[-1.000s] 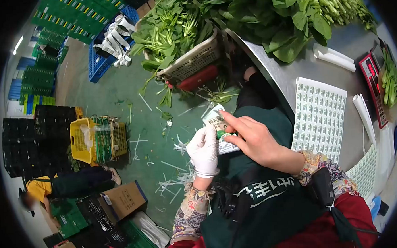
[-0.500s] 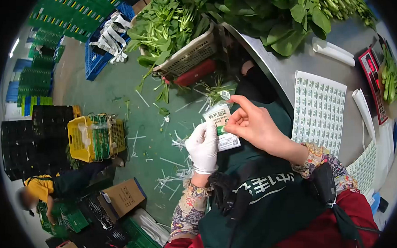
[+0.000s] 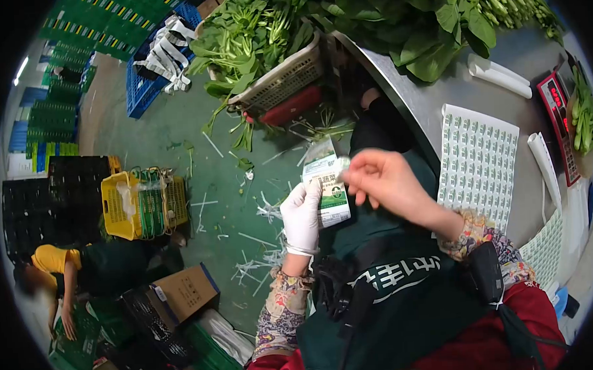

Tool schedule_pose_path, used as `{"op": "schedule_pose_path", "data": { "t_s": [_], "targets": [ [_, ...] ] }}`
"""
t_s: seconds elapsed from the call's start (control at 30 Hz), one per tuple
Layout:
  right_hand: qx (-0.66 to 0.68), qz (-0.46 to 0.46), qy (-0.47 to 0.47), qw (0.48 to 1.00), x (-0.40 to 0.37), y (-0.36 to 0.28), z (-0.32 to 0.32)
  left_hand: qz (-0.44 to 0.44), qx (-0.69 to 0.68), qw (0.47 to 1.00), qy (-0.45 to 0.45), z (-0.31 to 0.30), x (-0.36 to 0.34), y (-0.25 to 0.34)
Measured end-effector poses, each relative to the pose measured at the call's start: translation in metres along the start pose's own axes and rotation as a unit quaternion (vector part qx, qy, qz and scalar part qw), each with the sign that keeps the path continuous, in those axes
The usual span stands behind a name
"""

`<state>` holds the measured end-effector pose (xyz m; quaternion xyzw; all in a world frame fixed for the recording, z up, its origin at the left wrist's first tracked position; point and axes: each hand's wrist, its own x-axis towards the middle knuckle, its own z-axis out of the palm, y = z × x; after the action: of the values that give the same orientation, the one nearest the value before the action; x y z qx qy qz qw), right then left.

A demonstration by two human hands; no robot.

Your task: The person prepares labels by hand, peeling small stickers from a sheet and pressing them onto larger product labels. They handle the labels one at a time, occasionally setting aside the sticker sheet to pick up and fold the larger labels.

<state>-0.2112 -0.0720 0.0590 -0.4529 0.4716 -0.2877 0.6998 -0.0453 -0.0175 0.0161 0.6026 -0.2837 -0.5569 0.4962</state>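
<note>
My left hand (image 3: 300,215), in a white glove, is closed around printed labels (image 3: 333,195) with green and white print and dark characters. Their upper end fans out above my thumb. My right hand (image 3: 382,181) is bare and slightly blurred, just right of the labels. Between its thumb and index finger is a small pale sticker (image 3: 344,164), close to the labels' upper right edge; the other fingers are curled. On the steel table (image 3: 408,81) to the right lies a sheet of small green-printed stickers (image 3: 477,164).
A crate (image 3: 282,80) heaped with leafy greens stands ahead. More greens (image 3: 429,34), a paper roll (image 3: 498,75) and a red scale (image 3: 558,124) are on the table. Plastic strips litter the green floor (image 3: 244,187). At left, a person (image 3: 62,268) bends over a green crate (image 3: 78,340).
The labels in my left hand have tilted and fanned upward. My right fingers have drawn right, off the label face, with the small sticker. The person at left has shifted with a green crate.
</note>
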Motion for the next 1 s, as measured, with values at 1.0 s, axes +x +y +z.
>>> {"op": "schedule_pose_path", "data": {
  "t_s": [1.0],
  "targets": [
    [-0.045, -0.012, 0.02, 0.999, 0.0, 0.009, 0.0, -0.036, -0.081, 0.996, -0.016, -0.003, -0.002, -0.023]
  ]
}}
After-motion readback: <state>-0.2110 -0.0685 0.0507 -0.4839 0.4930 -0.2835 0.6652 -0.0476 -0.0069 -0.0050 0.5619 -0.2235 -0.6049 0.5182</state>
